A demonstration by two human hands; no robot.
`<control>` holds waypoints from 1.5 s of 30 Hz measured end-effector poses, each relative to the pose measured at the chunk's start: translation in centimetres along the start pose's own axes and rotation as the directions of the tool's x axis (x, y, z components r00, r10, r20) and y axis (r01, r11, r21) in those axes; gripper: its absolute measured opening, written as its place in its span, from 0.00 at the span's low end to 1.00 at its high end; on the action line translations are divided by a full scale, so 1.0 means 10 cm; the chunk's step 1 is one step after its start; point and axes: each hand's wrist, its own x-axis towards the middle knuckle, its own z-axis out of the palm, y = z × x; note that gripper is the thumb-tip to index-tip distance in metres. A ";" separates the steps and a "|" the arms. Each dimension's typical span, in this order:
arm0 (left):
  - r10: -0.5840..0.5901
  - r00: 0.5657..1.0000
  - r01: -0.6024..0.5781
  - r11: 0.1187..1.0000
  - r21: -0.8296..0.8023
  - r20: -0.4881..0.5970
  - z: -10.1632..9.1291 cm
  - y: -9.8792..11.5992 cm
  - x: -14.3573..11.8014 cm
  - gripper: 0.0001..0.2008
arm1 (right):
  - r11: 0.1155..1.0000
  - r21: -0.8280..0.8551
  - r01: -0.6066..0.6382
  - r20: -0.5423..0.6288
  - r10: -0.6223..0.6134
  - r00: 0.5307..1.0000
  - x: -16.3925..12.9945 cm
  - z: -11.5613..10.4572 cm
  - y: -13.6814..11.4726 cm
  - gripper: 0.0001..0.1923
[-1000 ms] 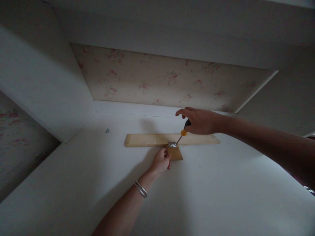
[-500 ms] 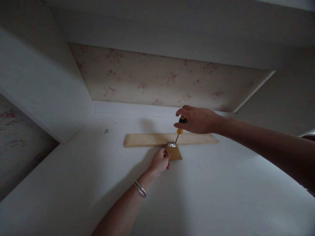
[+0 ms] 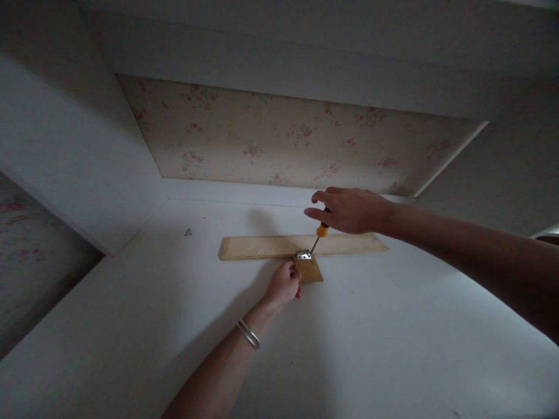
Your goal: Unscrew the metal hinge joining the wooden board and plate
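Note:
My right hand (image 3: 345, 208) is around the handle of a yellow and black screwdriver (image 3: 322, 231), thumb and forefinger reaching out to the left. The shaft slants down to the right side of a small metal hinge (image 3: 304, 255). That hinge sits where a long pale wooden strip (image 3: 257, 247) meets a small brown wooden board (image 3: 311, 270). My left hand (image 3: 284, 283) pinches the left edge of the small board, its fingers curled. Whether a screw is under the tip is too small to tell. Two silver bangles (image 3: 248, 334) circle my left wrist.
The strip lies on a broad white surface (image 3: 384, 337) with a small dark mark (image 3: 187, 232) on it. Flower-patterned wallpaper (image 3: 279, 139) is behind, framed by white panels. A white panel (image 3: 78, 139) rises at the left.
My right hand's fingers have shifted on the screwdriver handle, the thumb now slightly higher and further left. The left hand, hinge and wood stay in place; the view has moved slightly.

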 end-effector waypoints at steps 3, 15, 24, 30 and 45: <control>0.008 1.000 -0.008 1.000 -0.003 -0.002 0.00 -0.01 0.00 0.06 | 0.997 -0.064 0.033 0.017 -0.032 0.999 -0.01 -0.01 0.02 0.22; 0.011 1.000 -0.012 1.000 0.015 0.001 -0.01 -0.02 0.01 0.08 | 0.994 -0.051 0.101 0.024 -0.100 0.995 -0.01 0.01 0.03 0.21; 0.008 1.000 -0.008 1.000 -0.018 0.002 -0.01 -0.02 0.01 0.07 | 0.997 -0.072 -0.020 0.017 0.021 1.000 -0.01 0.01 0.04 0.31; 0.001 1.000 -0.001 1.000 0.006 -0.008 -0.01 0.02 -0.01 0.07 | 0.986 0.004 0.167 0.098 -0.166 0.981 -0.02 -0.03 0.07 0.25; 0.011 1.000 -0.011 1.000 0.010 0.009 -0.01 0.00 0.00 0.07 | 0.993 0.033 0.111 0.000 -0.111 0.994 -0.03 0.00 0.04 0.26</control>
